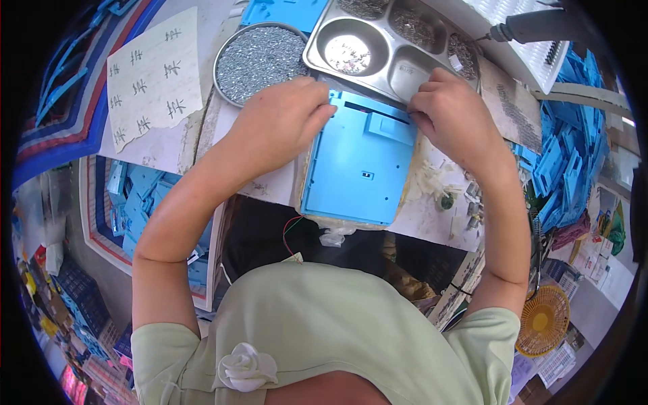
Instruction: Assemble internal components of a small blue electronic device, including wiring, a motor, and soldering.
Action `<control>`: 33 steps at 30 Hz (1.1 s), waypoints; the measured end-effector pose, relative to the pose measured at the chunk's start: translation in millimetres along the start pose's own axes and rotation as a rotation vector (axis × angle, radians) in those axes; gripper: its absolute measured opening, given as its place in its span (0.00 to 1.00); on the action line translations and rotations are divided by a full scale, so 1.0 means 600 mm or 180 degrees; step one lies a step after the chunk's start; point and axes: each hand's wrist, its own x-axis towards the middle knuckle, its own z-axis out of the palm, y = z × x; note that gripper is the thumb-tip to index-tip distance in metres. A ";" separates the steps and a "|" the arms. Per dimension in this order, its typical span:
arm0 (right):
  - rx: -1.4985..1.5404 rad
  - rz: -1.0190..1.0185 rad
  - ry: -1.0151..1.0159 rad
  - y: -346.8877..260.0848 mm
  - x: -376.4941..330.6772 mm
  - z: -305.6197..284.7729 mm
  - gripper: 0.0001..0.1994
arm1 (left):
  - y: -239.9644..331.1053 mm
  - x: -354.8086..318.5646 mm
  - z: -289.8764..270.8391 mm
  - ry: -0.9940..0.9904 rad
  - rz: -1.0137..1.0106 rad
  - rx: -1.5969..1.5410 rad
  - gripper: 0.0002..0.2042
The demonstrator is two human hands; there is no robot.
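A flat blue plastic housing [351,162] with a long slot along its far edge and a small switch opening lies on a pad at the table's front. My left hand [287,121] is closed in a pinch at its far left corner. At the far right corner, my right hand [455,118] has its thumb and fingers pressed together. Whatever is between the fingertips of either hand is too small or hidden to tell. Just beyond the housing stand a round pan of small silvery screws [260,61] and a compartmented metal tray [344,79] with small parts.
A power screwdriver [540,28] points inward from the far right. Blue plastic parts [563,169] are heaped at the right; more fill a lined bin [88,202] at lower left. A handwritten paper sheet [155,77] lies at the left. A yellow basket [543,320] sits at lower right.
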 end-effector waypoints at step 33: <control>0.0132 -0.0121 0.1573 -0.054 0.074 0.031 0.08 | -0.124 -0.004 -0.056 0.0567 -0.0477 0.1744 0.11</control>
